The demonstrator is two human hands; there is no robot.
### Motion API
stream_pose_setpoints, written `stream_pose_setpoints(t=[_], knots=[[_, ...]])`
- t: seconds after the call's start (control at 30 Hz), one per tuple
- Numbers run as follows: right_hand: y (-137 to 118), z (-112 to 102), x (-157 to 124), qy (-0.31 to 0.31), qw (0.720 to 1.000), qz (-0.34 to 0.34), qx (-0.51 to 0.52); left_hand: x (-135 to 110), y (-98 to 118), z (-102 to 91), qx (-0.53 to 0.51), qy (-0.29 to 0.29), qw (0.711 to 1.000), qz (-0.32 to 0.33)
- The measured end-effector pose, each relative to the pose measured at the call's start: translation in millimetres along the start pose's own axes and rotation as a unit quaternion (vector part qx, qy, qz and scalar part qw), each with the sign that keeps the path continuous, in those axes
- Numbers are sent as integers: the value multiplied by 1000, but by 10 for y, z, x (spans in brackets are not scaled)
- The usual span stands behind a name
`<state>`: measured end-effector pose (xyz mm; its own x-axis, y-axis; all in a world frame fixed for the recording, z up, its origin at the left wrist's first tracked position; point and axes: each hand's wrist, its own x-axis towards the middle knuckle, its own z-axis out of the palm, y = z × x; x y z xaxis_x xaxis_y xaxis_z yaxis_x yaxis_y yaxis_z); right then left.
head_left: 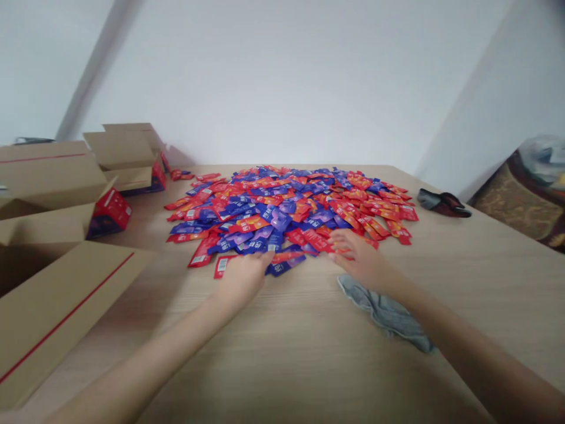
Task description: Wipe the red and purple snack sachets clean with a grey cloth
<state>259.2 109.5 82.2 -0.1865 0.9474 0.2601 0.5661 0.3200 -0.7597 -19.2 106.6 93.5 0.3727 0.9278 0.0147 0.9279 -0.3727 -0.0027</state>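
A wide heap of small red and blue-purple sachets (282, 218) lies across the middle of the table. At its near edge is my left hand (242, 275), thumb pointing right beside a blue sachet (274, 240). Its other fingers are mostly hidden behind the hand, so a grip cannot be made out. A red sachet with a barcode (222, 265) lies partly behind this hand. My right hand (355, 256) reaches over the heap's near right edge, slightly blurred, fingers apart and close to red sachets (315, 238). No sachet shows in its grasp.
Open cardboard cartons (66, 282) stand on the left, flaps spread toward the heap. A crumpled grey-blue cloth (388, 315) lies under my right forearm. A dark object with red parts (444, 203) sits at the right table edge. Behind the table (282, 353) rises a white wall.
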Motion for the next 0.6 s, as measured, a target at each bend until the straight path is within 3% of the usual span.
stream_pose_setpoints(t=[0.07, 0.17, 0.23, 0.33, 0.47, 0.53, 0.6], knots=[[243, 54, -331, 7, 992, -5, -127, -315, 121, 244, 25, -43, 999, -1], [607, 109, -767, -46, 962, -3, -269, -736, 330, 596, 16, -56, 998, 4], [793, 126, -975, -73, 947, -4, -313, -941, 421, 748, 0, -30, 999, 35], [907, 104, -1082, -45, 946, -5, -320, -1105, 452, 845, -25, -8, 997, 70], [626, 103, -941, 62, 972, 16, -224, -1176, 446, 886, -46, -1, 996, 82], [314, 215, -886, 101, 978, 4, -181, -1199, 468, 896, -50, 4, 995, 91], [-21, 426, -895, 96, 983, -41, -149, -1212, 497, 891, -47, 5, 993, 111]])
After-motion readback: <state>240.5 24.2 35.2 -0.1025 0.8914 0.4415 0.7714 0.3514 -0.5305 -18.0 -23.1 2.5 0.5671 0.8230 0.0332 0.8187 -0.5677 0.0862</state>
